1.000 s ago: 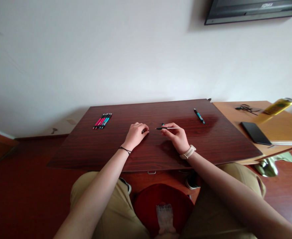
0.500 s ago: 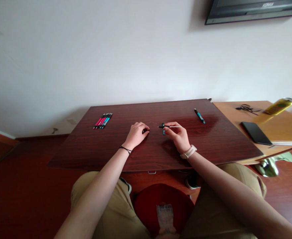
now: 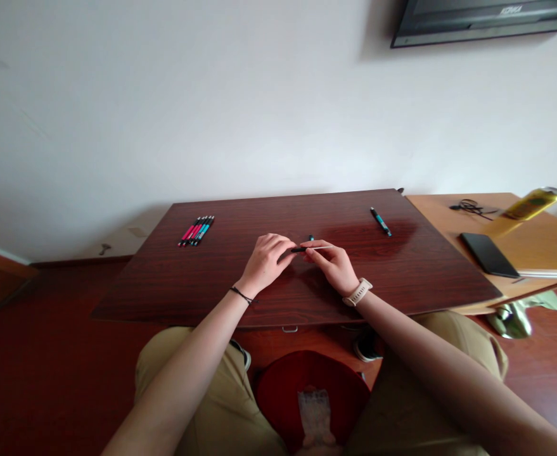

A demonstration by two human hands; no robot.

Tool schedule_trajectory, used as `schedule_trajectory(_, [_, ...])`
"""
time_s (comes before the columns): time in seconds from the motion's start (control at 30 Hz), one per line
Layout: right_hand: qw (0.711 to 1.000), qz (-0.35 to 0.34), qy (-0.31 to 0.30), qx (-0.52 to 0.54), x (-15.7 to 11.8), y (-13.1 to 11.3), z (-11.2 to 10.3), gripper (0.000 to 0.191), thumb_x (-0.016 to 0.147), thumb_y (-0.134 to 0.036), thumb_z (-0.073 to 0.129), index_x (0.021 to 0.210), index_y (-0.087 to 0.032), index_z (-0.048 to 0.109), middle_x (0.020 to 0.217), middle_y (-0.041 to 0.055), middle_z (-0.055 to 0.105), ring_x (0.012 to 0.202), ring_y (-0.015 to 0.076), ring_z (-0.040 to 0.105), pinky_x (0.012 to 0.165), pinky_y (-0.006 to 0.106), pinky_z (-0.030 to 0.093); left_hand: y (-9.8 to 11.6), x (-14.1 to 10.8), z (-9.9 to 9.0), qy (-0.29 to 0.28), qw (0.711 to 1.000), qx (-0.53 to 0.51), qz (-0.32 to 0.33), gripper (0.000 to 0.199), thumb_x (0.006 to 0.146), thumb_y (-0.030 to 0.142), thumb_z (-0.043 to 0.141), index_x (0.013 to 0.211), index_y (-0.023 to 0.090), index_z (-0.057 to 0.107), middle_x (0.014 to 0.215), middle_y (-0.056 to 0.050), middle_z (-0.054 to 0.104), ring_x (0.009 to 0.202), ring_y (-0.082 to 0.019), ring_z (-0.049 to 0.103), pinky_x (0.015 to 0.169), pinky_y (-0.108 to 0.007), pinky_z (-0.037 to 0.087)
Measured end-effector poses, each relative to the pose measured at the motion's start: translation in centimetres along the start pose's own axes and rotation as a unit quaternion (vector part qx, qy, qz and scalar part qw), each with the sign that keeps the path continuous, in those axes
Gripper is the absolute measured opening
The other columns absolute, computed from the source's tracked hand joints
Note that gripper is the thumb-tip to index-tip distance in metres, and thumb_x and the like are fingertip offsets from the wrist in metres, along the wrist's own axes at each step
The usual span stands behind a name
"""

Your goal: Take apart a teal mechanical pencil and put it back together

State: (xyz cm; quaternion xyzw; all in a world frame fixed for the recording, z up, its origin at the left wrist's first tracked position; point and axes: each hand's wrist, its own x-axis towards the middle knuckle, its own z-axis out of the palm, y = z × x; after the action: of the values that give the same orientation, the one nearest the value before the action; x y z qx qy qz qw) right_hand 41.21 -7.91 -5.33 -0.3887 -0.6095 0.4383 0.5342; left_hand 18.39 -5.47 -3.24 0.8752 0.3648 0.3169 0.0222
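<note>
Over the middle of the dark wooden table (image 3: 240,215), both hands meet at a partly dismantled pen. My right hand (image 3: 335,263) is closed on the pen refill (image 3: 324,247), whose thin pale rod points right. A black front piece (image 3: 299,249) sits around the refill's left part. Thumb and fingertips of my left hand (image 3: 267,258) pinch the left end of that black piece; the very tip is hidden. Just behind the right fingers lies a teal pen barrel (image 3: 311,237), mostly covered by the hand.
Several pink and teal pens (image 3: 196,231) lie in a row at the table's left. One teal pen (image 3: 380,221) is at the back right. A lower wooden surface (image 3: 430,209) on the right bears a black phone (image 3: 488,254), a cable (image 3: 471,206) and a yellow can (image 3: 535,204).
My left hand has moved right and its fingertips now touch the black pen piece. My right hand has shifted slightly left and toward me, covering more of the teal barrel.
</note>
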Motion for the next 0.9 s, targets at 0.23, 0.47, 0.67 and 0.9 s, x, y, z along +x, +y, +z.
schedule_trajectory(0.23, [0.999,-0.027,0.029,-0.017,-0.1,-0.8,0.1,0.045,0.103,-0.060,0.062,0.092,-0.022,0.082,0.108,0.0098,0.081,0.085,0.0230,0.072,0.081,0.038,0.061,-0.5,-0.2,0.0,0.007,1.000,0.008,-0.009,0.015,0.108,0.031,0.059,0.114,0.024,0.072,0.117,-0.007,0.075,0.113,-0.025,0.065,0.105,-0.043,0.046])
schedule_trajectory(0.47, [0.987,-0.053,0.146,0.050,0.0,-1.1,-0.3,0.033,0.108,-0.050,0.057,0.119,-0.023,0.072,0.090,0.0044,0.076,0.074,0.0172,0.067,0.070,0.031,0.056,-0.7,-0.3,-0.1,0.027,0.999,0.009,-0.024,0.017,0.109,0.033,0.060,0.113,0.023,0.073,0.116,-0.007,0.075,0.111,-0.024,0.065,0.103,-0.041,0.047])
schedule_trajectory(0.67, [0.998,-0.036,0.047,-0.030,0.0,-0.5,-0.1,0.033,0.100,-0.044,0.070,0.126,-0.024,0.070,0.117,0.0087,0.079,0.097,0.0219,0.076,0.092,0.039,0.061,-0.6,-0.3,0.0,0.012,1.000,0.015,-0.019,0.018,0.109,0.032,0.059,0.117,0.025,0.073,0.119,-0.007,0.074,0.113,-0.025,0.064,0.105,-0.043,0.047])
schedule_trajectory(0.9, [0.997,-0.056,0.015,-0.048,0.0,-0.1,-0.2,0.033,0.098,-0.041,0.074,0.127,-0.026,0.071,0.114,0.0075,0.080,0.108,0.0250,0.076,0.102,0.043,0.060,-0.7,-0.3,0.2,0.005,1.000,0.015,-0.013,0.019,0.109,0.031,0.059,0.119,0.025,0.073,0.120,-0.008,0.074,0.115,-0.026,0.063,0.106,-0.044,0.047])
